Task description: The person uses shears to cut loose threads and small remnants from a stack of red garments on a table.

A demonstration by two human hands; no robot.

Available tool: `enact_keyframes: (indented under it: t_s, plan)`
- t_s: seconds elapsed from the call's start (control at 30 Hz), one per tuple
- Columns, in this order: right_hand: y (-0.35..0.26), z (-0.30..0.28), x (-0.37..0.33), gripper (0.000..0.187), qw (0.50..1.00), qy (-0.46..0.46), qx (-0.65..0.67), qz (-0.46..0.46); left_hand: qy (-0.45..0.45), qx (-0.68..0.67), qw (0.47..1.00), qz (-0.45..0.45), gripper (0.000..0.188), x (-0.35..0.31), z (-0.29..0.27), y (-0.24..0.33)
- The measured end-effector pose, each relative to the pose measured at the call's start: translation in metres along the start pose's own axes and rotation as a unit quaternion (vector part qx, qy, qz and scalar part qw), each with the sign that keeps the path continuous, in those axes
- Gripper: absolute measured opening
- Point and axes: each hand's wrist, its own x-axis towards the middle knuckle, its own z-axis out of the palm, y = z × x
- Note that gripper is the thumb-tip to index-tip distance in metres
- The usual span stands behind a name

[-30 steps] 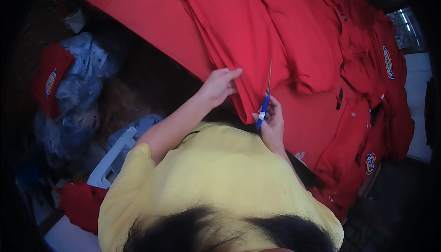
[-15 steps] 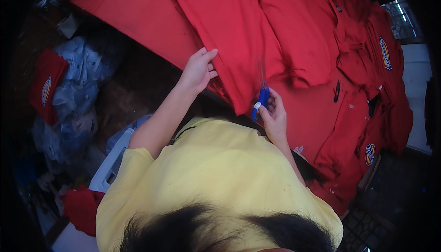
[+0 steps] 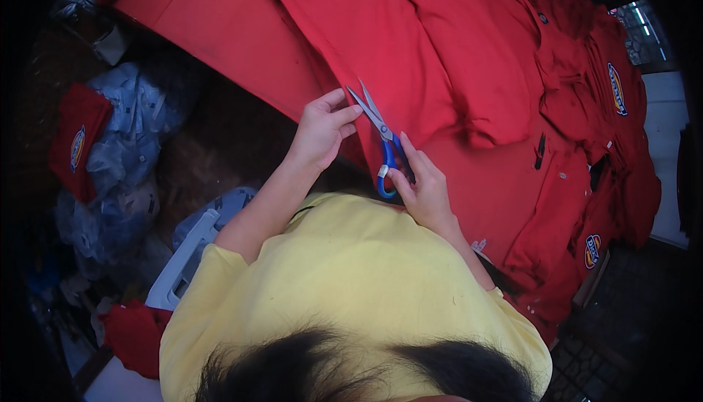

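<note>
Holding scissors point(image 3: 385, 132): my right hand point(image 3: 429, 188), closed on them.
Blades point(image 3: 375, 114): parted, ahead-left of that grip.
Left hand point(image 3: 321, 131): beside the tips; I cannot tell if it pinches anything.
Red cloth point(image 3: 384, 39): just beyond both hands.

your view is dim and slightly soft, ringed by black fisheye corners, with deep shadow below the near edge of the red table point(image 3: 220, 28), white glare streaks point(image 3: 640, 20) at upper right, and the scissors point(image 3: 384, 132) fairly crisp.
</note>
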Motion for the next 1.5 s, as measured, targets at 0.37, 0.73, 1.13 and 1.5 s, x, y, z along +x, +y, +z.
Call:
enact_keyframes:
  t_s: [0.37, 0.73, 1.13, 1.5]
  plan:
    - [-0.006, -0.009, 0.001, 0.05, 0.988, -0.056, 0.083, 0.114, -0.016, 0.003, 1.0, 0.0, 0.036, 0.001, 0.002, 0.002]
    - [0.008, 0.0, 0.013, 0.048, 0.988, -0.006, 0.145, 0.044, -0.035, 0.041, 0.998, 0.008, 0.049, 0.003, 0.003, 0.007]
    - [0.016, 0.002, 0.027, 0.048, 0.987, 0.026, 0.158, -0.02, -0.065, 0.014, 0.997, 0.045, 0.045, 0.021, -0.002, 0.025]
    - [0.009, -0.011, 0.042, 0.047, 0.938, -0.048, 0.311, 0.148, -0.051, -0.042, 0.995, 0.072, 0.04, 0.026, 0.01, 0.036]
